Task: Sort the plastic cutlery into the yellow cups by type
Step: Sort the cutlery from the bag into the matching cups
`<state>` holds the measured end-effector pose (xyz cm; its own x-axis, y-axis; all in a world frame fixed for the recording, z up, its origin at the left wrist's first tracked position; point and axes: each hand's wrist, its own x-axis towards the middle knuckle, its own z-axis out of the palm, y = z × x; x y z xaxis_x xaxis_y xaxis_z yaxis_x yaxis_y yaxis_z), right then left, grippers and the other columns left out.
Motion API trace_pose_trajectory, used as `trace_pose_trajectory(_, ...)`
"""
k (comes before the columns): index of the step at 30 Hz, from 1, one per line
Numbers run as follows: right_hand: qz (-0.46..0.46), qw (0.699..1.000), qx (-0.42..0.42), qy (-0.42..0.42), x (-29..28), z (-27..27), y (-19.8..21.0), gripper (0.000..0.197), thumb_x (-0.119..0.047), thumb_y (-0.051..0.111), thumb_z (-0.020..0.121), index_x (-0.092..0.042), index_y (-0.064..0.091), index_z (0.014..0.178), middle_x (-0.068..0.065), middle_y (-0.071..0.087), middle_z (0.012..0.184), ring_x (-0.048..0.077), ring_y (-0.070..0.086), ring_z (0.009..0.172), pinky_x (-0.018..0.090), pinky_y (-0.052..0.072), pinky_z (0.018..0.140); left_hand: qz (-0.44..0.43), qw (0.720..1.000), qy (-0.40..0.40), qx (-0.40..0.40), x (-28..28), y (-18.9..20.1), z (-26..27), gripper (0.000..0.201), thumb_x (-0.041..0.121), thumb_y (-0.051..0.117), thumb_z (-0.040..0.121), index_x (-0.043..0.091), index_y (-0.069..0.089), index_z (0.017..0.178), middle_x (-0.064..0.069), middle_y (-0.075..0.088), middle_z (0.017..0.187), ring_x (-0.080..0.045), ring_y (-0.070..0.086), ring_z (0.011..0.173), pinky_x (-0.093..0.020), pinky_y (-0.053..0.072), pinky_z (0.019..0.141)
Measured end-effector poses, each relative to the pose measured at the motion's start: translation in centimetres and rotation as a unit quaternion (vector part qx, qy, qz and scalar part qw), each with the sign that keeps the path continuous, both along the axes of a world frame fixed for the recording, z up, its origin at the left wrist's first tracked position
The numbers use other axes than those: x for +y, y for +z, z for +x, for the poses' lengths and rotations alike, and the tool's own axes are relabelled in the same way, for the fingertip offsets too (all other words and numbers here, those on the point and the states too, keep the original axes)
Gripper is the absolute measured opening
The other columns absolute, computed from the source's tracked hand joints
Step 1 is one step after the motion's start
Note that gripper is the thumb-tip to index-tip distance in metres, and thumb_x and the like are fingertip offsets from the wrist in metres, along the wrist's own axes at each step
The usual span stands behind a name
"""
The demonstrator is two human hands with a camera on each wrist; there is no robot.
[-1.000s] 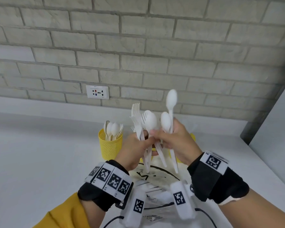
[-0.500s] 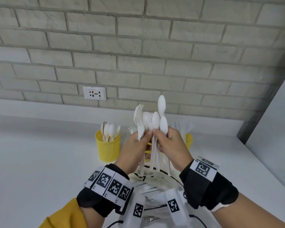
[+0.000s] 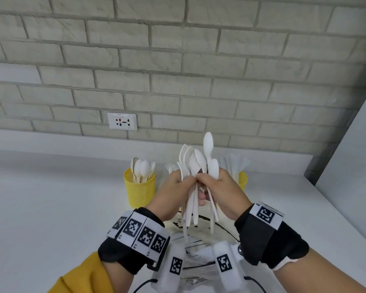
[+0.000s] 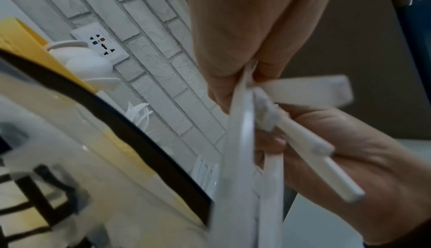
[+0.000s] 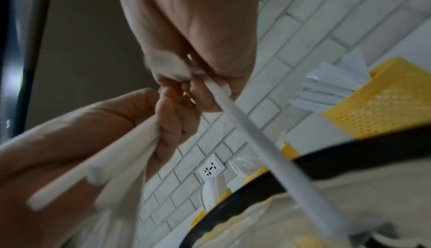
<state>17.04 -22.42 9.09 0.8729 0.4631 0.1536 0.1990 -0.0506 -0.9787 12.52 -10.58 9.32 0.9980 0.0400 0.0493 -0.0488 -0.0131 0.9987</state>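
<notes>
My left hand (image 3: 187,182) grips an upright bundle of white forks and spoons (image 3: 190,161) by the handles, above the counter. My right hand (image 3: 205,180) holds two white spoons (image 3: 208,142) right beside the bundle, its thumb touching the left thumb. The left wrist view shows the handles (image 4: 242,122) fanned below the fingers. A yellow cup (image 3: 140,191) of spoons stands to the left. Another yellow cup (image 3: 243,180) with knives stands to the right. Fork tines (image 3: 170,167) rise from a middle cup hidden behind my hands.
Under my hands lies a round black-rimmed dish (image 3: 224,229) with clear plastic wrapping. A brick wall with a socket (image 3: 122,122) backs the white counter (image 3: 51,208). A white panel (image 3: 351,166) rises at the right edge.
My right hand has brought its two spoons left, up against the left hand's bundle, and the thumbs now meet. Both hands sit slightly lower and closer together.
</notes>
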Motion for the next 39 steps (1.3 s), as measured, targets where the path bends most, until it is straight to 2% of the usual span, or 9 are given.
trace_pose_trajectory(3, 0.017, 0.999, 0.049, -0.016, 0.1, 0.2, -0.1, 0.022, -0.016, 0.051, 0.092, -0.001, 0.056, 0.077, 0.009, 0.050, 0.049, 0.019, 0.048, 0.042, 0.027, 0.030, 0.046, 0.035, 0.999, -0.020, -0.005, 0.0, -0.2, -0.1, 0.028, 0.013, 0.038, 0.097, 0.006, 0.052, 0.073, -0.003, 0.056, 0.051, -0.014, 0.054, 0.041, -0.020, 0.043, 0.043)
trace_pose_trajectory(9, 0.077, 0.995, 0.058, -0.032, -0.4, 0.4, 0.1, 0.032, -0.017, 0.060, 0.089, 0.015, 0.058, 0.095, 0.013, 0.047, 0.063, 0.014, 0.044, 0.039, 0.022, 0.040, 0.042, -0.010, 0.997, -0.076, -0.018, -0.1, 0.7, -0.6, 0.027, 0.005, 0.038, 0.097, 0.006, 0.057, 0.079, -0.002, 0.063, 0.057, -0.012, 0.064, 0.051, -0.024, 0.057, 0.055)
trace_pose_trajectory(15, 0.056, 0.997, 0.027, -0.053, -0.3, 0.1, 0.3, 0.017, -0.019, 0.059, 0.089, -0.002, 0.062, 0.090, 0.002, 0.061, 0.064, 0.012, 0.058, 0.054, 0.025, 0.046, 0.054, 0.129, 0.989, 0.028, -0.060, -0.2, 0.3, 0.3, 0.021, 0.004, 0.036, 0.095, -0.001, 0.056, 0.102, -0.012, 0.063, 0.083, -0.010, 0.065, 0.057, -0.024, 0.056, 0.055)
trace_pose_trajectory(19, 0.052, 0.992, -0.019, -0.112, -0.6, 0.8, 0.7, 0.010, -0.018, 0.055, 0.091, -0.008, 0.055, 0.088, -0.009, 0.058, 0.058, -0.003, 0.051, 0.051, 0.020, 0.039, 0.058, 0.051, 0.994, 0.087, -0.050, 0.7, 0.6, 1.2, 0.017, 0.006, 0.037, 0.097, 0.005, 0.051, 0.086, -0.005, 0.055, 0.062, -0.015, 0.058, 0.045, -0.035, 0.054, 0.058)
trace_pose_trajectory(22, 0.128, 0.984, 0.015, -0.123, -1.5, 1.5, 1.1, 0.015, -0.012, 0.053, 0.092, -0.005, 0.050, 0.105, -0.007, 0.058, 0.055, 0.003, 0.057, 0.051, 0.025, 0.051, 0.058, 0.017, 0.988, 0.126, -0.088, 2.3, 1.9, 2.9, 0.029, 0.018, 0.044, 0.097, 0.010, 0.050, 0.070, 0.000, 0.050, 0.049, -0.008, 0.049, 0.039, -0.022, 0.044, 0.046)
trace_pose_trajectory(28, 0.162, 0.975, 0.006, -0.153, -3.8, 2.5, 1.4, 0.031, -0.008, 0.051, 0.093, 0.010, 0.048, 0.118, 0.009, 0.059, 0.075, 0.009, 0.061, 0.053, 0.022, 0.056, 0.056, -0.069, 0.959, 0.172, -0.215, 3.4, 3.4, 8.7, 0.024, -0.003, 0.042, 0.095, 0.015, 0.046, 0.080, -0.005, 0.051, 0.068, -0.005, 0.053, 0.053, -0.016, 0.046, 0.058)
trace_pose_trajectory(33, 0.142, 0.972, -0.024, -0.185, -5.3, 3.2, 0.9, 0.028, -0.008, 0.052, 0.092, 0.011, 0.051, 0.113, 0.009, 0.059, 0.072, 0.009, 0.059, 0.054, 0.021, 0.053, 0.053, 0.024, 0.975, 0.185, -0.121, 1.7, -1.0, 12.7, 0.019, -0.005, 0.055, 0.083, 0.010, 0.050, 0.075, -0.008, 0.056, 0.073, -0.007, 0.058, 0.061, -0.026, 0.048, 0.070)
trace_pose_trajectory(34, 0.137, 0.972, -0.032, -0.188, -5.5, 3.3, 0.9, 0.028, -0.007, 0.052, 0.092, 0.011, 0.051, 0.113, 0.010, 0.058, 0.071, 0.008, 0.059, 0.053, 0.019, 0.051, 0.051, 0.057, 0.977, 0.185, -0.087, 1.5, -2.0, 13.2, 0.012, 0.001, 0.063, 0.078, 0.007, 0.054, 0.084, -0.009, 0.058, 0.079, -0.013, 0.059, 0.070, -0.032, 0.047, 0.074)
trace_pose_trajectory(39, 0.117, 0.975, -0.031, -0.186, -5.8, 4.0, 0.3, 0.023, -0.006, 0.052, 0.092, 0.010, 0.052, 0.108, 0.009, 0.057, 0.069, 0.007, 0.057, 0.051, 0.015, 0.048, 0.051, 0.123, 0.971, 0.203, -0.031, 1.0, -3.0, 13.7, 0.085, 0.010, 0.078, 0.072, 0.008, 0.027, 0.140, -0.011, 0.052, 0.118, -0.022, 0.051, 0.114, -0.027, 0.040, 0.091)
